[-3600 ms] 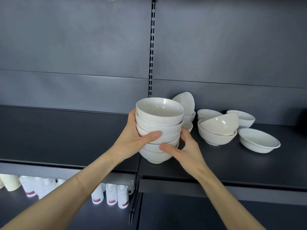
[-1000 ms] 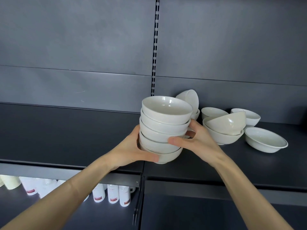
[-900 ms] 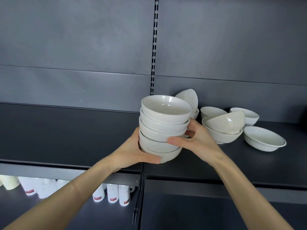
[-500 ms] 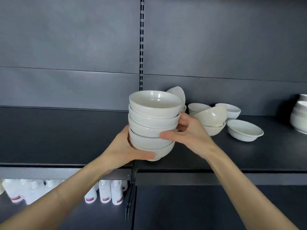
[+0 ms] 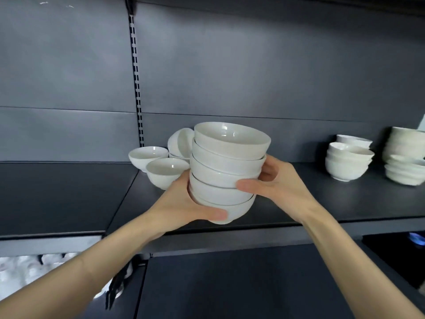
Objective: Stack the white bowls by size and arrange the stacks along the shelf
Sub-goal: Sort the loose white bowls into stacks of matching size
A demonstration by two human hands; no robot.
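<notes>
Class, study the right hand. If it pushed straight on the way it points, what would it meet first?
The right hand grips the bowl stack; pushed on leftward and back, the stack would probably meet the tipped bowl first, though depth is unclear.

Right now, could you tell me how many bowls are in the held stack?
5, nested one inside another in the stack, gripped between left hand and right hand; the hands may hide another rim.

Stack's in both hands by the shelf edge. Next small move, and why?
Probably ease the stack of white ceramic bowls right and set it on the bare dark shelf beside the standing white bowl stacks; left hand and right hand grip it.
</notes>
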